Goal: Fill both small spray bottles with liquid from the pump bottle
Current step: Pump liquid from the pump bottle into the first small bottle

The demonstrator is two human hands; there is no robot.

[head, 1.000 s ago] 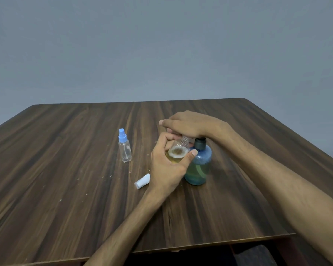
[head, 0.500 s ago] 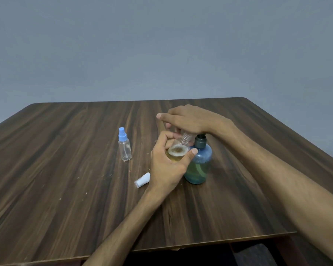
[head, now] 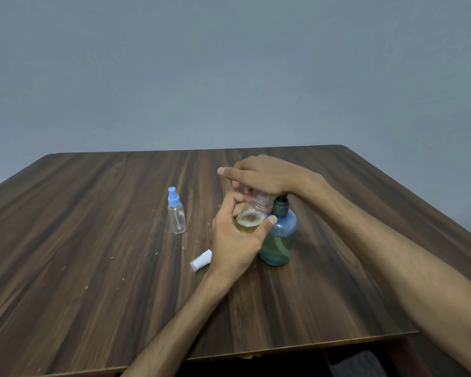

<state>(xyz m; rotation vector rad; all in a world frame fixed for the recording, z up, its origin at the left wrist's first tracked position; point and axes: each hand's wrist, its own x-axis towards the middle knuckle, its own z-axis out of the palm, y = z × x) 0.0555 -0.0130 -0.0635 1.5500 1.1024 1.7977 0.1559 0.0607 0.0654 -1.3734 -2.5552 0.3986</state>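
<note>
Liquid, yellowish with a foamy top, part-fills the small clear plastic spray bottle (head: 252,219) that has no cap on; its ribbed threaded neck tilts up and to the right, toward the pump. The left hand (head: 235,242) is wrapped around this bottle, thumb across the near side and fingers curled round the far side, holding it off the tabletop and pressed close against the bigger bottle. Just to its right stands the round blue translucent pump bottle (head: 279,242), upright on the wood, with a dark grey collar and greenish-yellow liquid showing in its lower half. The right hand (head: 264,176) lies palm-down over the pump head, fingers stretched out flat toward the left, and hides the nozzle and the mouth of the small bottle, so whether liquid is running I cannot tell.

Near the left wrist, on its left side, a small white cap (head: 201,260) lies on its side. Farther left and a little farther back stands the second small clear spray bottle (head: 176,217), upright, empty to the eye, with its light-blue spray top fitted; it is well apart from both hands.

All of this sits on the dark brown wood-grain tabletop (head: 93,268), which carries a scatter of pale crumbs left of the white cap. Behind the far edge rises a plain grey-blue wall (head: 229,72).
</note>
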